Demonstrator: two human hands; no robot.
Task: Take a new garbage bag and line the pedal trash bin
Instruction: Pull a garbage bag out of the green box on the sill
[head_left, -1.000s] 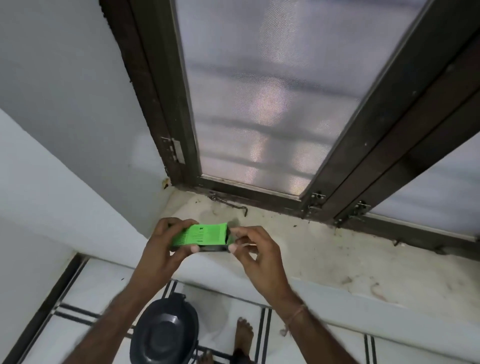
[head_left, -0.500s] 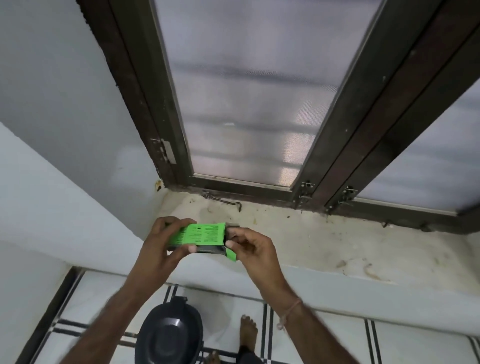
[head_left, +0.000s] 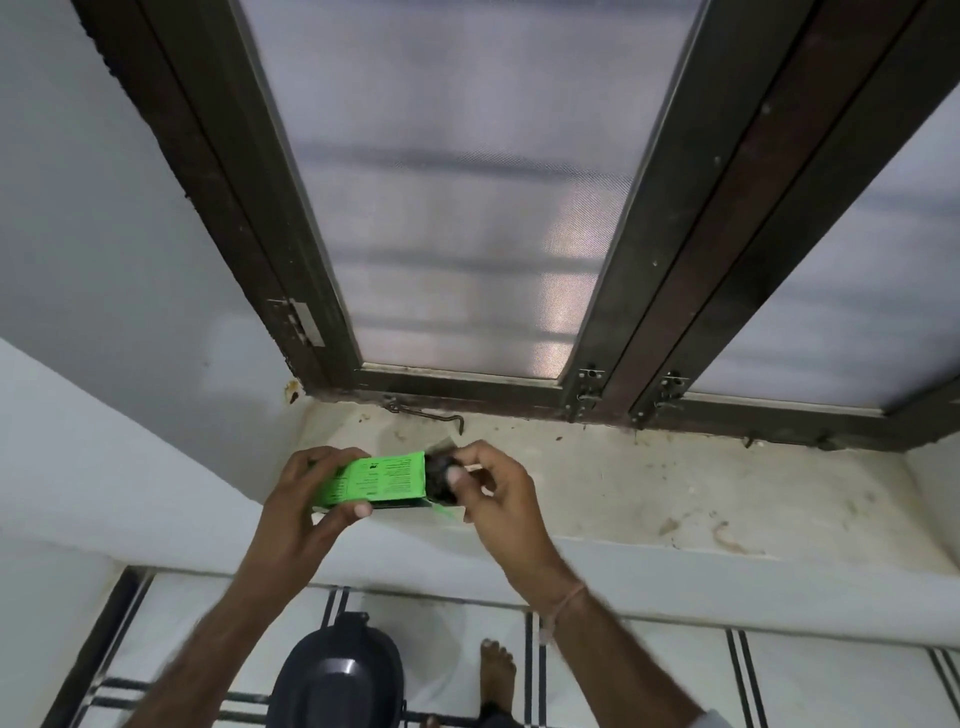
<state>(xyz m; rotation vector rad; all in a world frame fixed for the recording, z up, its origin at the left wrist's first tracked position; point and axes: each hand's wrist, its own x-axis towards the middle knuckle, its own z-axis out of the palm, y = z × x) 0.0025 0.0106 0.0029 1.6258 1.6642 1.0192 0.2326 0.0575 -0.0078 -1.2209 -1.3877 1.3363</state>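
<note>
Left hand (head_left: 306, 499) grips box (head_left: 379, 479); right hand (head_left: 493, 493) fingers pinch roll (head_left: 441, 480) at its open end. Risk: roll slips, drops toward bin (head_left: 337, 675).

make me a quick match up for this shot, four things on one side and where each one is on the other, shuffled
Things:
1. green box
2. black bag roll
3. pedal bin
4. window hook

Places:
A. on the floor below the arms
B. sticking out of the box's open end, pinched by the right hand
C. lying on the sill by the window frame
D. gripped in the left hand

Pairs: 1-D, 2-B, 3-A, 4-C
</note>
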